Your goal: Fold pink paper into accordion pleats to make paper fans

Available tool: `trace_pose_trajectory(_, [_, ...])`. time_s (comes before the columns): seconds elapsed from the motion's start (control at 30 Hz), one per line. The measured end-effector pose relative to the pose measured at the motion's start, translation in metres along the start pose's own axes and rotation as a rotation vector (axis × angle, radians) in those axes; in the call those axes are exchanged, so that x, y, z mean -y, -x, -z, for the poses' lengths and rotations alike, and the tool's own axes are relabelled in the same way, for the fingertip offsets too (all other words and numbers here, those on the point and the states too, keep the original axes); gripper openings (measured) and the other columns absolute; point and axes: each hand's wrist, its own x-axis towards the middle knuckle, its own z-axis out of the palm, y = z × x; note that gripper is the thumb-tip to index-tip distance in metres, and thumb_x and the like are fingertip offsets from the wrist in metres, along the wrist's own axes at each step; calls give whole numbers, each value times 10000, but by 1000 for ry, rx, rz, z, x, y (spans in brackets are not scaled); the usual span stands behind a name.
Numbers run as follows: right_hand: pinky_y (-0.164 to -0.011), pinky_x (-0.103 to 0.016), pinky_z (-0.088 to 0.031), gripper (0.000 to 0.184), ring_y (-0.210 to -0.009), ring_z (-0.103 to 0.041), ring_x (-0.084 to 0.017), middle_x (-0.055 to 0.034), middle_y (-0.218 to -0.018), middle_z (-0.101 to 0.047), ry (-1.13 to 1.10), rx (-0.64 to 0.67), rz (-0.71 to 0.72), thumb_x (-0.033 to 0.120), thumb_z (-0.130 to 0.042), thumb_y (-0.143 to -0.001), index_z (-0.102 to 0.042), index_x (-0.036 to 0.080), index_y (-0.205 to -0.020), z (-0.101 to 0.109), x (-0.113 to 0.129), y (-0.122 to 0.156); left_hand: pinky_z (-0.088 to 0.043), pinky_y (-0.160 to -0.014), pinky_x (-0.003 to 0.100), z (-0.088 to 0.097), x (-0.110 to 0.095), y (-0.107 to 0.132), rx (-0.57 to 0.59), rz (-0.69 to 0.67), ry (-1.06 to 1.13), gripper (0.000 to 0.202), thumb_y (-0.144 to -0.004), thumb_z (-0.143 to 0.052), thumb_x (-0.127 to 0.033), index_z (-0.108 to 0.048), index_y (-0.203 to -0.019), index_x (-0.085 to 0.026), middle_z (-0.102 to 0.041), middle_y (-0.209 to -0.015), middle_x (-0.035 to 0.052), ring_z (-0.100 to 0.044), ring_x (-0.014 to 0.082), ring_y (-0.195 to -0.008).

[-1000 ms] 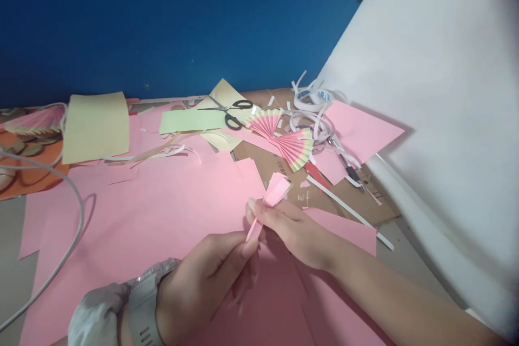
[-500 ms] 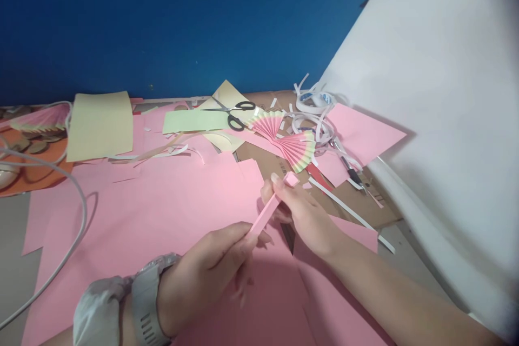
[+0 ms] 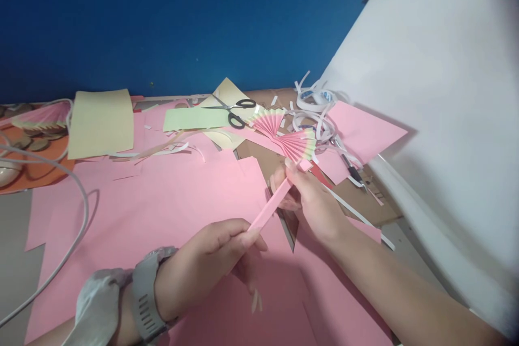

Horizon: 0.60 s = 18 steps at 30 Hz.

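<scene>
A narrow folded pink paper strip slants between my two hands, above large pink paper sheets. My left hand pinches its lower end between thumb and fingers. Near the upper end, my right hand is closed on the same strip, with the thumb on top. Just beyond my right fingertips lies a pleated paper fan piece, pink with a pale green and yellow edge, spread in two wings. Black-handled scissors rest open behind it on green and yellow paper.
Rolls of white tape with curled strips lie at the back right, near a pen on brown cardboard. A white cable loops at the left. A blue wall stands behind, a white panel at right.
My right hand has moved slightly up and right along the strip, so more of it shows between my hands. The left hand still pinches the lower end.
</scene>
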Motion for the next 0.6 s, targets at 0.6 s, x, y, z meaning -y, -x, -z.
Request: trace_pose_trajectory(0.6, [-448,-256,-187,460,-446,-232,-103,41,-493,-284,-30,-100,88,460,-350,-919,-382,193,-545,3,0,-2,-433,-485,209,-1,4,1,-102,-27,-13,329,-905,-391,-387,-513,-707,-155,-558,-494,-25,-544,96,-421])
